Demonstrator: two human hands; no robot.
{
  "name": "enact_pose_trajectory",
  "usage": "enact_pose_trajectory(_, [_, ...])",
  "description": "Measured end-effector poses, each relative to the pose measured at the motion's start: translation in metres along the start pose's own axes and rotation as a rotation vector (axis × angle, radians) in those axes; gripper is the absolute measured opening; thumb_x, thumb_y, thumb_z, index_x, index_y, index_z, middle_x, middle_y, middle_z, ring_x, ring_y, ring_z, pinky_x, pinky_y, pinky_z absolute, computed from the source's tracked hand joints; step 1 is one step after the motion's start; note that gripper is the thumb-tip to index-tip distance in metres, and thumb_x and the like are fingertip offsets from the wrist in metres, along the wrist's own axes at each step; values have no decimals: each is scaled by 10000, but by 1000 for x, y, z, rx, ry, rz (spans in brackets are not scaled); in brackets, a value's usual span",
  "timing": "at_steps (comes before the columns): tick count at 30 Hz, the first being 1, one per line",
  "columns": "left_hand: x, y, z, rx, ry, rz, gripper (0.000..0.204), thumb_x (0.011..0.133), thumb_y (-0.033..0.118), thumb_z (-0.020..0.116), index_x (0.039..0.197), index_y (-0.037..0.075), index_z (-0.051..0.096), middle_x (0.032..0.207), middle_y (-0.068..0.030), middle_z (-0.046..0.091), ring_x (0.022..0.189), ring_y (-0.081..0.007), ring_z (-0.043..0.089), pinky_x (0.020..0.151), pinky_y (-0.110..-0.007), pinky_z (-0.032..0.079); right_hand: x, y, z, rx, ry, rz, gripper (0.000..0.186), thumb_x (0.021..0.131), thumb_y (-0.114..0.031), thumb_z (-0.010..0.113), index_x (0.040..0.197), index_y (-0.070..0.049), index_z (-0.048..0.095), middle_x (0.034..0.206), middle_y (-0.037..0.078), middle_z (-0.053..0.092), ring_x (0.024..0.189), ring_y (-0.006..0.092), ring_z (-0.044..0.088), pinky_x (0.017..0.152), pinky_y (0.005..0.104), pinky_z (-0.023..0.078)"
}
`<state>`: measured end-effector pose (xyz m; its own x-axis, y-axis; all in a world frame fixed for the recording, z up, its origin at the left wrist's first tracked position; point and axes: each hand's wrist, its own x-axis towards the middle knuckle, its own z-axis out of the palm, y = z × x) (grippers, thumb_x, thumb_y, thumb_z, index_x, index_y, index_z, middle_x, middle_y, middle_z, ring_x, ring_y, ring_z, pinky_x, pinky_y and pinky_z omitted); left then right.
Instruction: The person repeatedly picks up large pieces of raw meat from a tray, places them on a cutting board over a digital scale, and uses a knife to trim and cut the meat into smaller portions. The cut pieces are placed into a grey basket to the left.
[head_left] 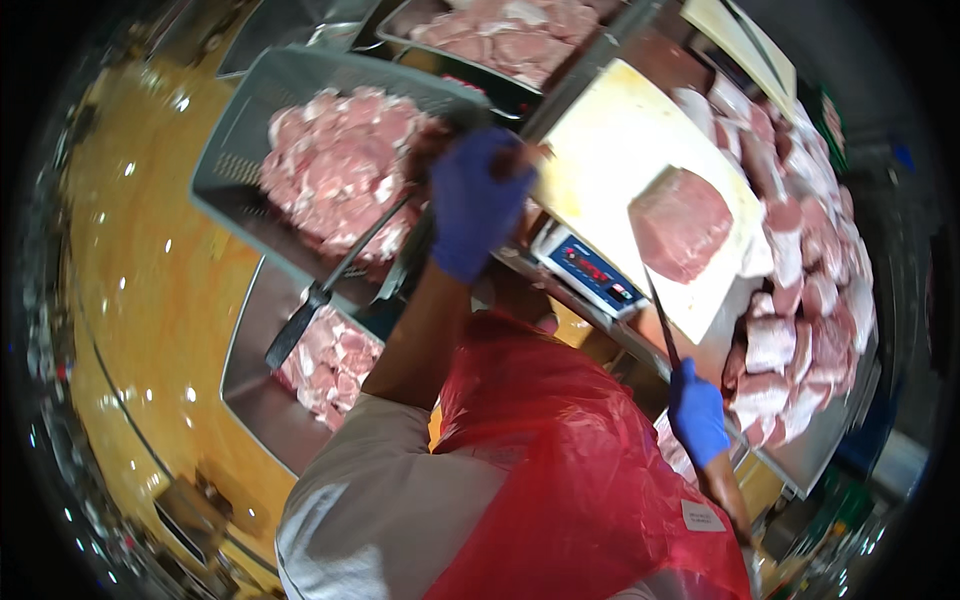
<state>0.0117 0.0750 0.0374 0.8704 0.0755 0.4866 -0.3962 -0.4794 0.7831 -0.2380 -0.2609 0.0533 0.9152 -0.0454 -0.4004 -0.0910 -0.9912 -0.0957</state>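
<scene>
My right hand [697, 412], in a blue glove, is closed round the handle of a long knife [660, 318]. The blade's far part lies along the left edge of a large boneless chunk of pink meat [684, 224] on the white cutting board [612, 120]. My left hand [480, 205], also gloved and blurred, is raised over the right side of a grey plastic basket [222, 140] full of meat slices [340, 165]. Its fingers look closed; a smeared pinkish thing shows at them, not clear enough to name. A black-handled sharpening steel [300, 325] rests across the basket's near edge.
A digital scale [588, 268] stands beside the board. Many meat pieces [800, 310] are heaped on the metal table at right. Below the basket is a metal tub [245, 375] with more slices; another filled tray [500, 40] is behind. The wet yellowish floor [140, 290] lies left.
</scene>
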Motion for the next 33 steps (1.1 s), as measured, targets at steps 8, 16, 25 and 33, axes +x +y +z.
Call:
enact_pose_trajectory(8, [28,-89,-139,778,80,-281,473,904,152,678,1344,8,579,1072,-231,728,980,-340,720,870,-447,564,23,6,0,489,380,52,123,1028,-98,549,1009,9,491,742,268,631,611,405,654,506,457,444])
enact_pose_trajectory(16, [47,11,-41,267,-48,286,235,922,88,647,1133,1,704,985,-131,736,840,-177,704,788,-310,563,60,49,-54,717,624,39,190,1074,-185,537,1095,-4,594,780,38,624,596,83,541,530,251,451])
enact_pose_trajectory(25, [27,30,1,47,-83,346,204,901,108,676,1077,8,708,901,-120,722,772,-164,696,713,-310,566,68,47,-68,849,666,72,199,1081,-200,523,1054,-8,573,745,36,594,582,86,532,522,258,450])
enact_pose_trajectory(33, [-26,45,69,-47,-220,276,255,879,120,729,1106,14,686,936,-150,709,839,-302,700,773,-377,561,83,39,-42,686,627,-9,223,1071,-190,527,1057,28,574,679,120,623,541,179,585,505,342,451])
